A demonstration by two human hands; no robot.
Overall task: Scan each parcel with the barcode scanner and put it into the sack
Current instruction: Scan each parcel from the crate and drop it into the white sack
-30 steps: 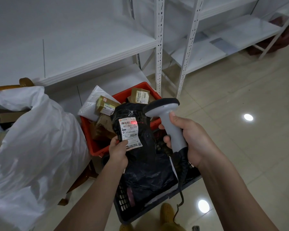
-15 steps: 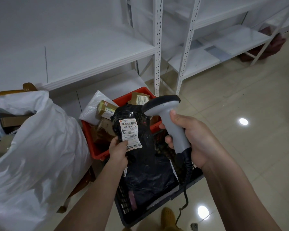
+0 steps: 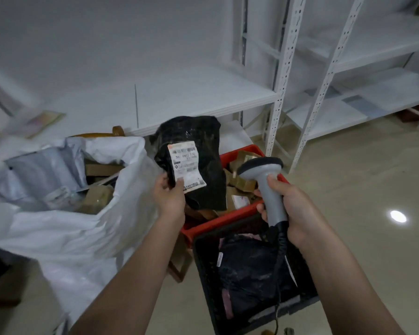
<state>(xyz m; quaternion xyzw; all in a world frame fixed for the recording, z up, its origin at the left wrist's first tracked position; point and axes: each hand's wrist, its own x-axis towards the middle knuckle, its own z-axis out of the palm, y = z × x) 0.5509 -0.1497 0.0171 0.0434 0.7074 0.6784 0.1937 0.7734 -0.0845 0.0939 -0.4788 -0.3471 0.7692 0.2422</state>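
Up front, left hand (image 3: 169, 197) pinching black parcel (image 3: 198, 163) by its lower edge, thumb on white label (image 3: 185, 166), parcel raised between white sack (image 3: 65, 228) and red crate (image 3: 230, 218). Right hand (image 3: 293, 209) clenched round grey barcode scanner (image 3: 267, 182), head tipped toward the parcel. Sack mouth open at left, parcels inside. Black crate (image 3: 203, 262) below the scanner, dark bags within.

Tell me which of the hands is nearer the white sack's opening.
Left. The left hand holds the black parcel right beside the white sack; the right hand grips the barcode scanner over the red crate.
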